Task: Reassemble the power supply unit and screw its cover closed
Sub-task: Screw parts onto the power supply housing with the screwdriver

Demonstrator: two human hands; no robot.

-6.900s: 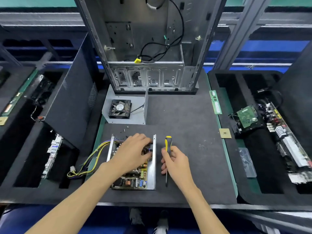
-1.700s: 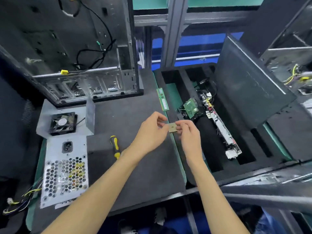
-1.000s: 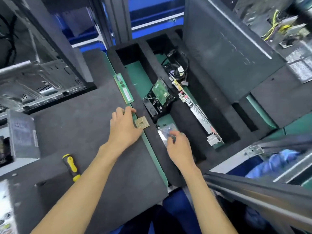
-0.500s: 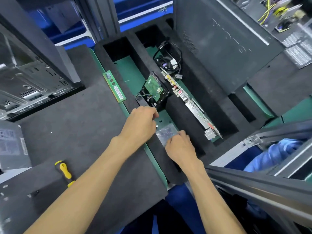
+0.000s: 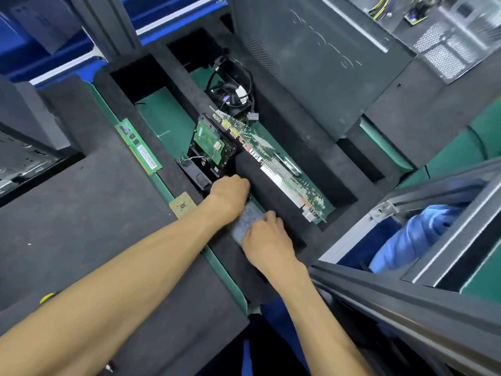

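Observation:
The power supply unit is out of view. Only the yellow tip of the screwdriver [image 5: 47, 297] shows beside my left forearm. My left hand [image 5: 230, 192] reaches down into a foam tray compartment at the top end of a clear plastic packet [image 5: 248, 219]; its fingers are curled under and hidden. My right hand [image 5: 267, 240] grips the lower end of that packet. A gold square CPU chip [image 5: 183, 205] lies on the mat's edge, just left of my left wrist.
A green RAM stick [image 5: 138, 146] lies along the mat's green border. The black foam tray [image 5: 273, 196] holds a hard drive [image 5: 210, 142], a long motherboard [image 5: 279, 164] and cables. A dark side panel [image 5: 320, 66] leans behind. A metal frame rail [image 5: 406, 310] crosses at lower right.
The view has swung right, away from the power supply. My left hand left the CPU chip on the mat's edge and moved into the compartment beside the packet. My right hand stays on the packet.

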